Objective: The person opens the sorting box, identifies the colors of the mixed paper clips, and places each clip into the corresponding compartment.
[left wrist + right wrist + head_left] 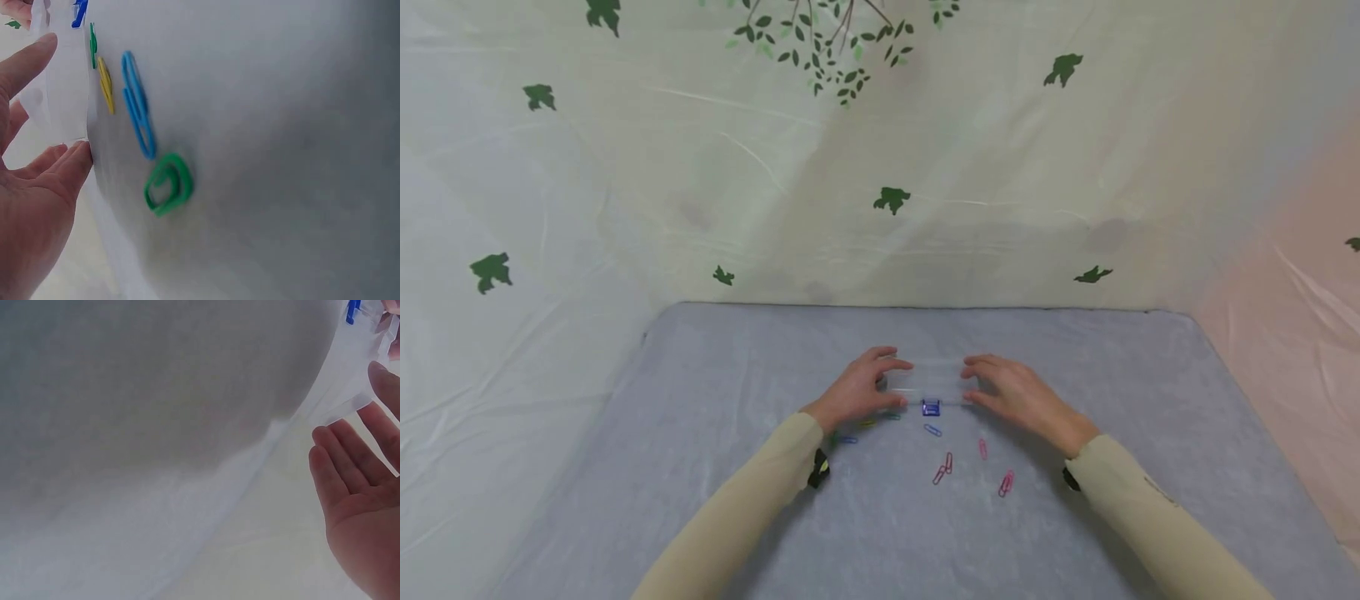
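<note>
A clear plastic box (pixel 934 379) with a blue latch (pixel 931 407) on its near side lies between both hands. The left hand (pixel 862 387) is at the box's left end, thumb toward the near side and fingers toward the far side. In the left wrist view its fingertips (pixel 81 150) touch or nearly touch the box's end. At the opposite end is the right hand (pixel 1022 395), its fingers fairly straight in the right wrist view and its fingertips (pixel 322 434) close to the box's edge. Exact contact there is unclear.
Loose paper clips lie on the grey cloth-covered table (pixel 700 517): a blue one (pixel 932 430), red ones (pixel 939 475) and pink ones (pixel 1006 483). Near the left wrist lie a yellow clip (pixel 106 85), a light-blue clip (pixel 139 106) and green clips (pixel 169 184). A pale curtain (pixel 985 167) hangs behind.
</note>
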The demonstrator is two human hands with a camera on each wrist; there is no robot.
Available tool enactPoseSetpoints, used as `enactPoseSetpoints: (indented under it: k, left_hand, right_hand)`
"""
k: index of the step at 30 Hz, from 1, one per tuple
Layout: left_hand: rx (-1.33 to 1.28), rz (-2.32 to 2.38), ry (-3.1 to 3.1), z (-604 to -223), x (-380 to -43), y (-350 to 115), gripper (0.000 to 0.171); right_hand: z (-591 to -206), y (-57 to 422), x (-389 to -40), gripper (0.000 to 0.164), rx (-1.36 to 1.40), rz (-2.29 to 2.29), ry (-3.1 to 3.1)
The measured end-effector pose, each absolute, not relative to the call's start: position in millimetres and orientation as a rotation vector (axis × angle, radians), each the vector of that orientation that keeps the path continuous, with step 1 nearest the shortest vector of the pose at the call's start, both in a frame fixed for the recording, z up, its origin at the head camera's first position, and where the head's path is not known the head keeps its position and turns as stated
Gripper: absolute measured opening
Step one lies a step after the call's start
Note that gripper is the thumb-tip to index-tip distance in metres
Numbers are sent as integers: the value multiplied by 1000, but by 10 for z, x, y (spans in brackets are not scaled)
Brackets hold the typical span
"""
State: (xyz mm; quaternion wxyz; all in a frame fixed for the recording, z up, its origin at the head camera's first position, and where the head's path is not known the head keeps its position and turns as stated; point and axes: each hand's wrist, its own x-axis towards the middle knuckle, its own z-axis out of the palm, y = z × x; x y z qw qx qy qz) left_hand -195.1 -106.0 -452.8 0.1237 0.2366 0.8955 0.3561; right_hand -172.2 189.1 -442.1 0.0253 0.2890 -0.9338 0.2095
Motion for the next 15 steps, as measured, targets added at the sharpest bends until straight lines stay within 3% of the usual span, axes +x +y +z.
enactPoseSetpoints:
  k: [6, 15]
  left_hand:
    - [711, 1108, 2595, -4527, -1947, -1098, 61]
    - [535, 1146, 2622, -4533, -1959, -1103, 78]
  right_hand:
    - [-4390, 1918, -1724, 28, 879, 705, -2845]
    - [-4358, 1946, -1759, 24, 817, 870, -2795]
